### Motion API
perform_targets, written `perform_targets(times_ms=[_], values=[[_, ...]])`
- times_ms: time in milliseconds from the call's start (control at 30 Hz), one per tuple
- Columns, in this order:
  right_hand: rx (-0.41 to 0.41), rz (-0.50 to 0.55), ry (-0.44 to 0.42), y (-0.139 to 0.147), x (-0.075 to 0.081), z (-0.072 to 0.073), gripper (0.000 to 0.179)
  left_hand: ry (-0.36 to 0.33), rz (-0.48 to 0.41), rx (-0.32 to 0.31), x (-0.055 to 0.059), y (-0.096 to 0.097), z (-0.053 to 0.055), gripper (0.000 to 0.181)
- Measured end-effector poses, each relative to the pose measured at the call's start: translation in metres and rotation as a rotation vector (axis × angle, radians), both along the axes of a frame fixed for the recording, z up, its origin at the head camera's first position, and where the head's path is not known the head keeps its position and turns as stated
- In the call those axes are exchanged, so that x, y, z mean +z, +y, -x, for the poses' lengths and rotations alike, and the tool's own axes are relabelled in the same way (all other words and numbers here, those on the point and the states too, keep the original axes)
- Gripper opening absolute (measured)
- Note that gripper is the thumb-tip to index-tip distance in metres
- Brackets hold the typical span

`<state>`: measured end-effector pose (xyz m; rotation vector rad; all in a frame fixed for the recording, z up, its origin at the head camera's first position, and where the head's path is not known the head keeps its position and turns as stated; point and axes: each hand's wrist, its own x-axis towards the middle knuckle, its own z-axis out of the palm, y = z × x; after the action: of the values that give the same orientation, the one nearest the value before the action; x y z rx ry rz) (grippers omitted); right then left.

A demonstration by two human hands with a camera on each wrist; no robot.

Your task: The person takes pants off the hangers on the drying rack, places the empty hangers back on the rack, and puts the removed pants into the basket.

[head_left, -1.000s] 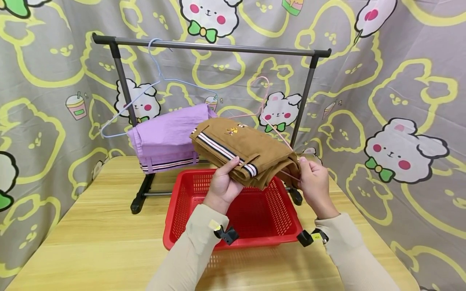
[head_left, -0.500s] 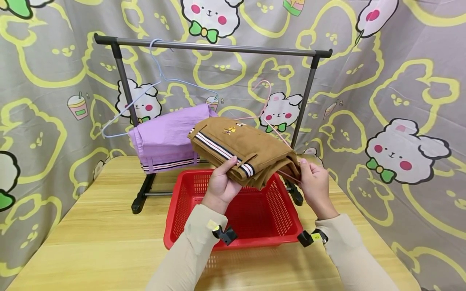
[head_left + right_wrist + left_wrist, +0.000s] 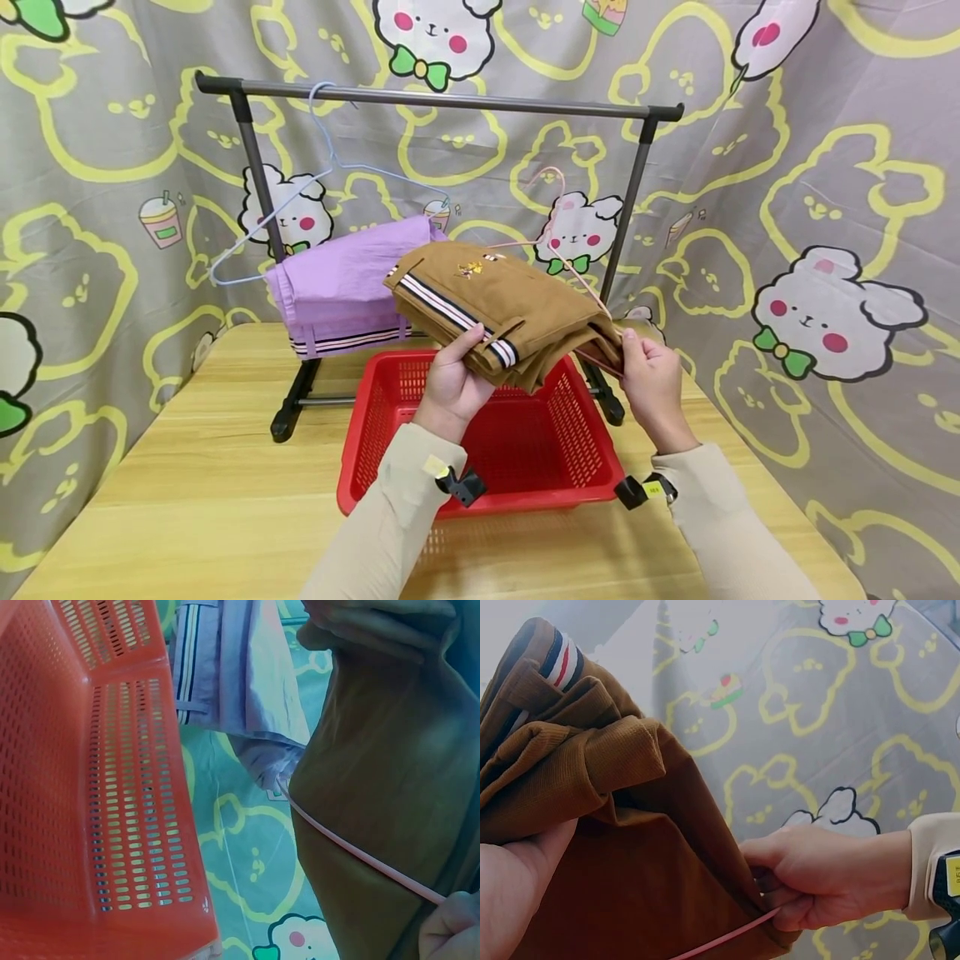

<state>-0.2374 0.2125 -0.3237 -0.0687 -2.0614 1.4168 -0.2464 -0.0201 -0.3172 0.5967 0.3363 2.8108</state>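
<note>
Folded brown trousers with a striped waistband are draped over the lower bar of a pink clothes hanger, above a red basket. My left hand grips the waistband end, thumb on top and the other fingers under the cloth. At the right, my right hand pinches the corner of the hanger beside the cloth edge. The right wrist view shows the hanger's bar running along the brown cloth to my fingers. The hanger's hook stands free of the rail.
A metal clothes rack stands at the back of the wooden table. Purple trousers hang from it on a blue hanger at the left. Beneath my hands sits the red perforated basket. A patterned curtain surrounds the table.
The brown trousers and my left hand have shifted slightly left. The pink hanger's hook has moved a little right and down. My right hand keeps its pinch.
</note>
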Motion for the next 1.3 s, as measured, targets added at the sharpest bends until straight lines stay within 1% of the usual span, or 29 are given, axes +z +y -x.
perform_targets(times_ms=[100,167,400,633,733,900,1000,1167,1300], values=[[-0.028,-0.038,0.008,0.002,-0.003,0.002,0.052,-0.007,0.004,0.007,-0.001,0.0,0.0,0.039],[-0.041,-0.057,0.016,0.003,-0.004,0.003,0.052,-0.016,0.003,0.011,-0.002,0.001,0.001,0.038],[-0.069,-0.106,0.03,0.006,-0.007,0.004,0.052,-0.006,-0.004,0.005,-0.002,0.0,-0.001,0.027],[-0.094,-0.122,0.023,0.01,-0.009,0.005,0.052,-0.001,0.003,-0.016,-0.003,-0.002,0.001,0.037],[-0.099,-0.122,0.023,0.011,-0.01,0.006,0.052,-0.003,0.007,-0.011,-0.003,-0.002,0.002,0.037],[-0.094,-0.132,0.025,0.013,-0.011,0.007,0.053,-0.005,-0.011,-0.014,-0.001,-0.004,0.002,0.032],[-0.093,-0.131,0.028,0.014,-0.012,0.008,0.052,-0.018,-0.018,-0.025,-0.001,-0.006,0.001,0.025],[-0.088,-0.138,0.019,0.017,-0.014,0.009,0.052,-0.047,-0.012,-0.01,-0.001,-0.008,0.001,0.017],[-0.111,-0.15,0.03,0.021,-0.015,0.009,0.051,-0.044,-0.01,-0.004,0.001,-0.008,0.001,0.014]])
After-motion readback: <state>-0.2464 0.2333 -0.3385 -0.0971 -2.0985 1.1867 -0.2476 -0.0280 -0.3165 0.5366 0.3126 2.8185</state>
